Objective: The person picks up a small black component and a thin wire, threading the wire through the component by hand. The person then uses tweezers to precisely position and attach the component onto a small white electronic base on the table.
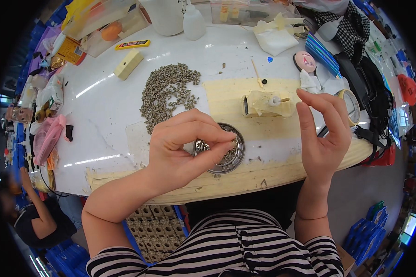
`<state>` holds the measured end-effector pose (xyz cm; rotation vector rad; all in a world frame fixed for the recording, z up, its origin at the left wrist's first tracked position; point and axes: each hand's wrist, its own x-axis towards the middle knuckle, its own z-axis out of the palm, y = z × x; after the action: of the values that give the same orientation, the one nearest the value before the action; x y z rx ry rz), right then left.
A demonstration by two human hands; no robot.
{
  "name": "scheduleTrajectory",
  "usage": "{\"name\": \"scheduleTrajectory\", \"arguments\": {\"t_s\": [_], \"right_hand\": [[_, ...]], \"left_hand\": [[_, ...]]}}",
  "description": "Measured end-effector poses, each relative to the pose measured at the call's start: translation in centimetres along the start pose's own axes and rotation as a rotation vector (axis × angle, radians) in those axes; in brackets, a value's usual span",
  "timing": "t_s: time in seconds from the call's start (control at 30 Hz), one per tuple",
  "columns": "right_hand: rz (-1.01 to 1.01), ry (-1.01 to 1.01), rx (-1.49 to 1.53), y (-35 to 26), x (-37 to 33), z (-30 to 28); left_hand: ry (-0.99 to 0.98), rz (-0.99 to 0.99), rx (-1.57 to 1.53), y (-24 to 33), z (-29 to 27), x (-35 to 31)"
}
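Note:
My left hand (178, 145) is held above a round metal dish (241, 159), thumb and forefinger pressed together at the tips. Whatever they pinch, if anything, is too small to make out. Small metal parts lie in the dish, partly hidden by that hand. To the right, my right hand (323, 138) is raised with thumb and forefinger apart and nothing visible between them. Just left of its fingertips sits a block wrapped in cream tape (259, 107), with a white nozzle-like piece and a short stick on top. A heap of small metal parts (159, 90) spreads beyond my left hand.
A cream block (128, 64) and a yellow narrow box (133, 45) lie farther left. At the back stand a white squeeze bottle (193, 23) and a taped white pouch (275, 39). A round dial gauge (350, 107) is at the right. Below the table edge, a blue crate (184, 221) holds metal blocks.

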<state>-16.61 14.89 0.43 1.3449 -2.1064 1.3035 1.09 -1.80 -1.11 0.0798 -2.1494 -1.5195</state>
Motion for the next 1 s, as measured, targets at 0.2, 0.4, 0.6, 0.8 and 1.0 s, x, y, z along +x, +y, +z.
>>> {"name": "scheduleTrajectory", "arguments": {"t_s": [0.2, 0.4, 0.6, 0.8, 1.0], "right_hand": [[-0.044, -0.076, -0.072, 0.6, 0.5, 1.0], [-0.082, -0.016, -0.087, 0.3, 0.2, 1.0], [-0.128, 0.103, 0.213, -1.4, -1.0, 0.2], [0.006, -0.131, 0.644, -1.9, -2.6, 1.8], [0.074, -0.217, 0.797, -2.5, -2.8, 2.4]], "left_hand": [[0.005, -0.045, -0.030, -0.2, -0.1, -0.2], [0.005, -0.058, -0.058, -0.2, -0.1, -0.2], [0.006, -0.092, -0.081, 0.0, 0.0, -0.3], [-0.017, -0.114, -0.090, 0.3, 0.0, -0.2], [-0.019, -0.119, -0.098, 0.3, 0.1, -0.2]]}}
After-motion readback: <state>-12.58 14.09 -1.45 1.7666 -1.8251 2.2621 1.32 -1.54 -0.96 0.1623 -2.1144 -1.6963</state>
